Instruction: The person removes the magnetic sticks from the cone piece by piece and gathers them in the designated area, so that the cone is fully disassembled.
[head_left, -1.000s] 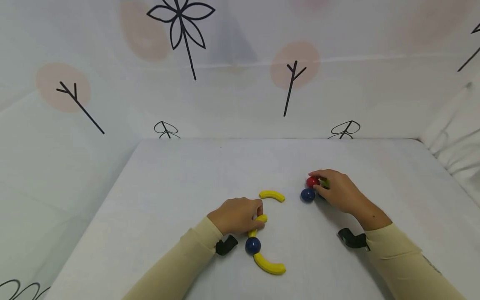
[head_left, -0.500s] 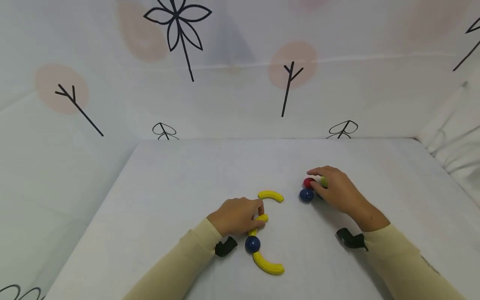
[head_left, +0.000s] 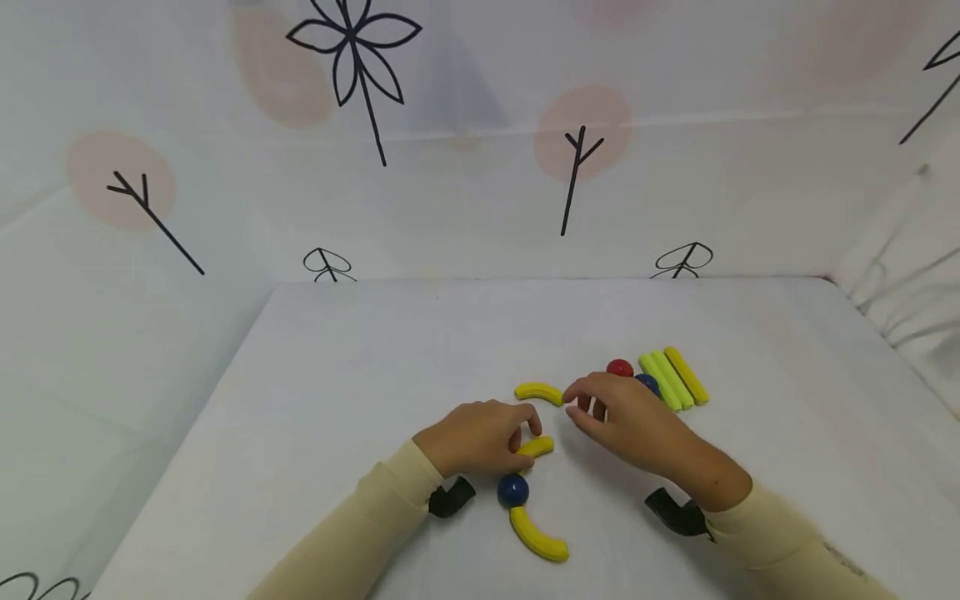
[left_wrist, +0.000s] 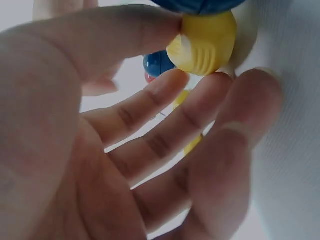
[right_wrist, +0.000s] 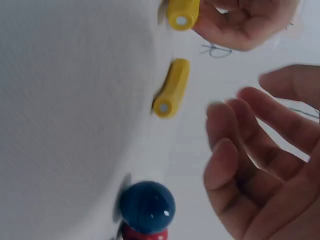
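Note:
In the head view my left hand (head_left: 476,437) holds a yellow curved magnetic rod (head_left: 538,447) between thumb and fingers. Its near end meets a dark blue ball (head_left: 513,491), and a second yellow curved rod (head_left: 538,536) extends from that ball toward the front. The left wrist view shows my thumb and fingertips at the held rod's ribbed yellow end (left_wrist: 207,45). My right hand (head_left: 637,425) hovers with loosely bent fingers and nothing in them. Just left of its fingertips lies another yellow curved rod (head_left: 538,392), which shows a pale end disc in the right wrist view.
Behind my right hand sit a red ball (head_left: 619,367) and a blue ball (head_left: 648,383). Beside them lie straight light-green rods (head_left: 663,379) and a straight yellow rod (head_left: 686,375). Another blue ball (right_wrist: 147,206) shows in the right wrist view. A patterned cloth wall (head_left: 465,200) stands behind the table.
My right hand has come away from the balls and straight rods, moving left and nearer to me. The left index finger has lifted, and the held rod with its blue ball has shifted slightly right.

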